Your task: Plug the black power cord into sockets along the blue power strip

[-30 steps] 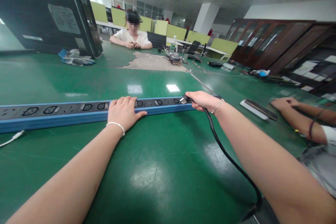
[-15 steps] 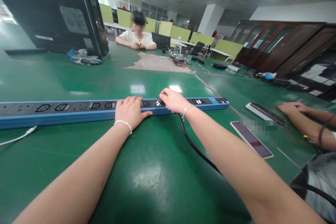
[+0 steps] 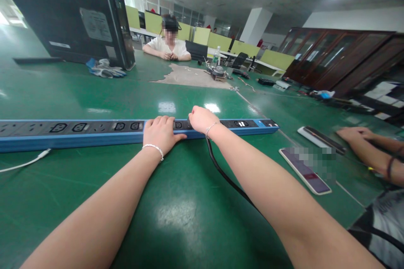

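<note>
A long blue power strip point(image 3: 104, 138) with a black socket face lies across the green table. My left hand point(image 3: 159, 130) rests over its middle, fingers across the top and thumb along the near side, gripping it. To the right of that, my right hand point(image 3: 202, 119) is closed around a black plug, which is mostly hidden by the fingers. The plug's black cord point(image 3: 217, 166) runs from under this hand down to the right, behind my forearm. The plug is down at the socket face; I cannot tell whether its prongs are in a socket.
A phone point(image 3: 304, 172) and a black-and-white slim object point(image 3: 321, 139) lie at right, near a co-worker's hands point(image 3: 355, 133). A white cable point(image 3: 30, 164) lies at left. Behind are gloves point(image 3: 105, 68), a black computer case point(image 3: 85, 21), a bottle point(image 3: 216, 55) and a seated person point(image 3: 170, 44).
My right hand has moved slightly left along the strip with the plug, and its prongs, seen before, are now hidden. My left hand stays on the strip. The whole view has shifted a little.
</note>
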Demonstrator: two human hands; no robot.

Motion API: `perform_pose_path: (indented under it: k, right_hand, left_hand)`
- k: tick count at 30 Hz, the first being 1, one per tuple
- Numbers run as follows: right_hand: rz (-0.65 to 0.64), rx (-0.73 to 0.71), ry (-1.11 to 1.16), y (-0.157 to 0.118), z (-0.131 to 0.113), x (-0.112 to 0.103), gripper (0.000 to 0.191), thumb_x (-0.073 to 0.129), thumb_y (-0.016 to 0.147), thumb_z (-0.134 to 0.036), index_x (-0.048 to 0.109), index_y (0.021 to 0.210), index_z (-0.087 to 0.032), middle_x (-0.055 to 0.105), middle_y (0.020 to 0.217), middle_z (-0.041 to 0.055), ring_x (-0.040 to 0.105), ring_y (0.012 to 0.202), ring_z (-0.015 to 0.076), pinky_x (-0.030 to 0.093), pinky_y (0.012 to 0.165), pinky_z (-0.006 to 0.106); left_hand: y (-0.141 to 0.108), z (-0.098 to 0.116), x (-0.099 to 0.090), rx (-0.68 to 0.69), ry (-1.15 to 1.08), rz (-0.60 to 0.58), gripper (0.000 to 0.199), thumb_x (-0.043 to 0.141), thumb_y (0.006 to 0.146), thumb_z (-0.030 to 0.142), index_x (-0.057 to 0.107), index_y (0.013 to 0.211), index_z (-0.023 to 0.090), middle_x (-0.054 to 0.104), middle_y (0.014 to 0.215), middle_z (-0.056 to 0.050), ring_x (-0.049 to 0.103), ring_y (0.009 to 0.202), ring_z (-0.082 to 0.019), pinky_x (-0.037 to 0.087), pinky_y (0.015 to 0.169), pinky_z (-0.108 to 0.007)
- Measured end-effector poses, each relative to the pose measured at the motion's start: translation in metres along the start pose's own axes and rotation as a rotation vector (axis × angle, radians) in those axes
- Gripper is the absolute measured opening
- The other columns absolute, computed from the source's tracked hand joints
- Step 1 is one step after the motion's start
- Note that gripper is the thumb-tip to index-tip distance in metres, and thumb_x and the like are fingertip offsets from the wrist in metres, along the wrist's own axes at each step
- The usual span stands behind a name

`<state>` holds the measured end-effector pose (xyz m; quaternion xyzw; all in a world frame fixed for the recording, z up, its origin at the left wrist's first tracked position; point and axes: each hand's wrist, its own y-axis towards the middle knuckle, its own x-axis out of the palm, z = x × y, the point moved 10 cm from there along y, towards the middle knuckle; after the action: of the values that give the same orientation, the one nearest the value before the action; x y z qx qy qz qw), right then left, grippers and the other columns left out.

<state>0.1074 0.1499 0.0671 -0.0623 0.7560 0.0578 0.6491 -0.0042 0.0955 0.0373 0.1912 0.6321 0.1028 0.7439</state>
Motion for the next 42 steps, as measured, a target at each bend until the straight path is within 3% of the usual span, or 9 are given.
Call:
perform_pose_path:
  k: [5,21,33,42]
  right_hand:
    - [0.025,0.008,-0.025,-0.004,-0.007,-0.004,0.028,0.04,0.085,-0.031,0.06,0.102,-0.02,0.067,0.1,0.0115,0.064,0.091,0.0253,0.047,0.077,0.035]
    - [0.038,0.069,-0.005,-0.004,0.007,0.002,0.031,0.035,0.087,-0.033,0.059,0.102,-0.02,0.067,0.101,0.0113,0.063,0.094,0.0236,0.047,0.08,0.034]
    - [0.045,0.018,-0.081,-0.017,-0.021,0.007,0.028,0.034,0.088,-0.027,0.056,0.104,-0.018,0.067,0.096,0.0136,0.065,0.089,0.0236,0.048,0.073,0.034]
    - [0.024,-0.03,-0.106,-0.009,-0.019,0.006,0.027,0.041,0.085,-0.029,0.061,0.099,-0.018,0.068,0.099,0.0137,0.065,0.09,0.0232,0.047,0.074,0.031]
  left_hand:
    - [0.001,-0.001,0.0,-0.01,-0.012,-0.009,0.062,0.051,0.075,0.063,0.052,0.12,0.02,0.06,0.119,-0.011,0.048,0.114,-0.029,0.03,0.092,-0.04]
    - [0.0,-0.001,0.0,-0.012,-0.01,-0.002,0.063,0.052,0.074,0.063,0.052,0.119,0.019,0.061,0.116,-0.011,0.049,0.113,-0.028,0.031,0.092,-0.04]
    - [0.0,0.0,-0.002,0.0,-0.011,0.032,0.056,0.043,0.08,0.059,0.054,0.116,0.018,0.061,0.116,-0.011,0.05,0.111,-0.028,0.031,0.09,-0.04]
    - [0.001,0.0,-0.002,-0.001,-0.024,0.023,0.057,0.041,0.08,0.062,0.054,0.116,0.019,0.061,0.115,-0.012,0.05,0.112,-0.028,0.031,0.09,-0.04]
